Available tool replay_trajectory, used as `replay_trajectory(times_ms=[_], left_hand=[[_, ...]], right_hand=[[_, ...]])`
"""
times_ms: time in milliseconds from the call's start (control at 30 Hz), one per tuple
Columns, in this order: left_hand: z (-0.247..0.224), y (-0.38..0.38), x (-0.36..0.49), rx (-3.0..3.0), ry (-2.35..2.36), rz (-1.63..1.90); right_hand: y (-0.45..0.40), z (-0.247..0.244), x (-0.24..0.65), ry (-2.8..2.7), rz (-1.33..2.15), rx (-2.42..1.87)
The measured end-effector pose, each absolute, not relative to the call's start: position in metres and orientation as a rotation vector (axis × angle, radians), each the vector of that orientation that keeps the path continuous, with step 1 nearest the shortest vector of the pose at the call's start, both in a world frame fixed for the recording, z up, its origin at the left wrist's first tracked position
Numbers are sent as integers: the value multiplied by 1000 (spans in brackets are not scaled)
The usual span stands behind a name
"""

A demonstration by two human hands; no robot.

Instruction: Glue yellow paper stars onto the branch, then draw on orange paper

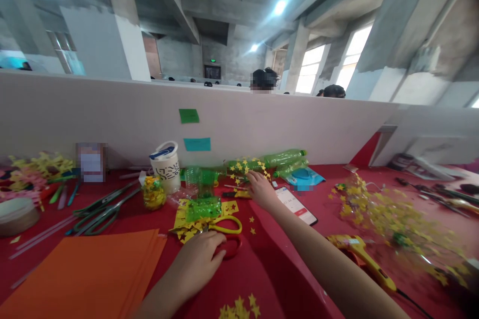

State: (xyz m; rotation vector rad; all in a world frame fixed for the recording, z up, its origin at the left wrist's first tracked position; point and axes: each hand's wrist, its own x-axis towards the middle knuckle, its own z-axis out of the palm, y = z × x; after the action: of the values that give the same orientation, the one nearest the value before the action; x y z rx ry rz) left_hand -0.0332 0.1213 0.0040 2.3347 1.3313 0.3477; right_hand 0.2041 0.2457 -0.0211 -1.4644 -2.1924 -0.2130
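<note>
My left hand (200,255) lies on the red table at the handles of a pair of scissors (232,225), one yellow loop and one red. Its fingers and thumb are apart, lightly bent, and the red loop is partly behind them. Farther off, my right hand (261,189) stretches forward with fingers reaching to a spray of yellow stars (245,164) beside the green plastic bottles (284,158); whether the fingertips touch it is unclear. Left of it, a cut green bottle piece (204,208) rests on punched yellow sheets (183,219). Loose yellow stars (239,309) lie near the front edge.
Orange sheets (86,269) and large green-handled shears (105,212) are at left. Behind stand a white cup (165,169) and a jar of yellow bits (153,194). A phone (295,205), a yellow glue gun (364,256) and a star-covered branch (396,214) are at right.
</note>
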Motion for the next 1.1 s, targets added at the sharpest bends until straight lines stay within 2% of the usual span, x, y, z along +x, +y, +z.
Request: replay_trajectory(times_ms=[267, 500, 833, 1100], left_hand=[[9, 118, -37, 2372, 1310, 327], [7, 109, -50, 2340, 1450, 363], [-17, 98, -68, 2019, 1943, 890], [-43, 105, -87, 1995, 1966, 1077]], right_hand=[[227, -1, 212, -2104, -292, -1508], [164, 18, 231, -1982, -161, -1594], [60, -15, 201, -2226, 112, -1666], [86, -15, 138, -2385, 117, -1595]])
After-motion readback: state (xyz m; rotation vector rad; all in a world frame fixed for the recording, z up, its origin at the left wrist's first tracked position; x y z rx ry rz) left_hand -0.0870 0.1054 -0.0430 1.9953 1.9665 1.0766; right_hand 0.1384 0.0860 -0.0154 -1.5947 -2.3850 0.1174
